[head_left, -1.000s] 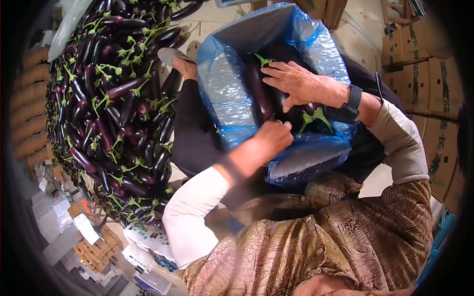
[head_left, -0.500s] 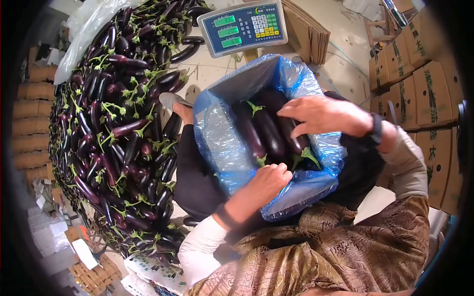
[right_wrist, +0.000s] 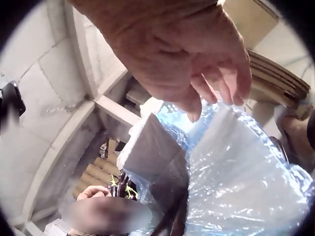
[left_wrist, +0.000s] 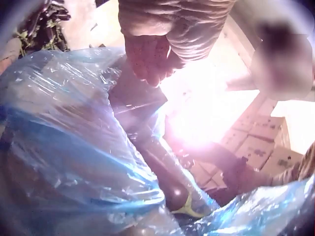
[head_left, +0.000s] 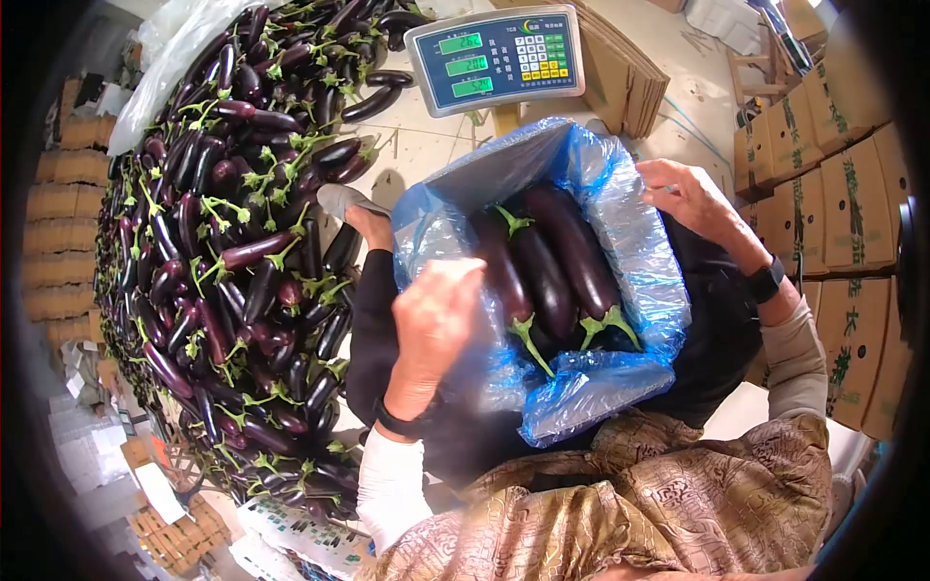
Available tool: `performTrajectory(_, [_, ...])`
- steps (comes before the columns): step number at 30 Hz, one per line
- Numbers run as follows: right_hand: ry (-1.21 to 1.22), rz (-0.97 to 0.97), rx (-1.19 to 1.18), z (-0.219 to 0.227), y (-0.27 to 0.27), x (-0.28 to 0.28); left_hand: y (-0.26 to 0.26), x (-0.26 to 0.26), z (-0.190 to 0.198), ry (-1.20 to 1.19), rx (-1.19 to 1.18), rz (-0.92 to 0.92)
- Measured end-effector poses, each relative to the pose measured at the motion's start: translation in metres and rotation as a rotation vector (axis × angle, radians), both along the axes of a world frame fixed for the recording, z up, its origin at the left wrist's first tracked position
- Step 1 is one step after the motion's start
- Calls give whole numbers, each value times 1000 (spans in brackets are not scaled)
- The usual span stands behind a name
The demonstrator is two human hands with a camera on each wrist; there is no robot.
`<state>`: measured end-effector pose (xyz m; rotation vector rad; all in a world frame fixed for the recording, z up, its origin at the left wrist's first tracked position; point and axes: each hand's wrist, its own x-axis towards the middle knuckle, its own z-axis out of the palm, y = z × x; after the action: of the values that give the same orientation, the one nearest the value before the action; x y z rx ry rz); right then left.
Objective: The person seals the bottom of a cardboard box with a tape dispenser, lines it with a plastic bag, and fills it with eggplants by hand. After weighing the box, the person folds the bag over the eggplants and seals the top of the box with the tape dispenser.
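Observation:
A box lined with a blue plastic bag (head_left: 542,145) sits between the person's legs, its flaps up. Several dark purple eggplants (head_left: 572,252) lie side by side inside, green stems toward the person. Blurred by motion, the left hand (head_left: 441,320) is over the left wall of the liner, fingers loosely bent with nothing visible in them. The left wrist view shows the same hand (left_wrist: 152,59) above the plastic. Beside the far right rim is the right hand (head_left: 702,203), its fingers loosely bent; in the right wrist view its fingertips (right_wrist: 236,96) are right at the liner's edge.
A large heap of eggplants (head_left: 223,290) spreads along the left. A digital scale display (head_left: 494,58) stands beyond the box, with flattened cardboard (head_left: 620,77) behind it. Stacked cartons (head_left: 833,213) line the right side. The person's foot (head_left: 358,213) rests between heap and box.
Both hands were over the eggplants inside the box and have come out, the left toward the left wall, the right to the right rim. The head view now takes in the scale display.

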<state>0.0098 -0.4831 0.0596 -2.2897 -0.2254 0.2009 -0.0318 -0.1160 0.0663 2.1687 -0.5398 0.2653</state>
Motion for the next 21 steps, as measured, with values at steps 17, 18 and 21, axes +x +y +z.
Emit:
performTrajectory(17, [167,-183,362,-44,2,63,62,108,-63,918,-328,204])
performTrajectory(18, [-66,33,267,-59,-7,61,61,109,-66,1085,-316,192])
performTrajectory(21, [-166,144,285,-76,-8,64,69,111,-103,967,-484,70])
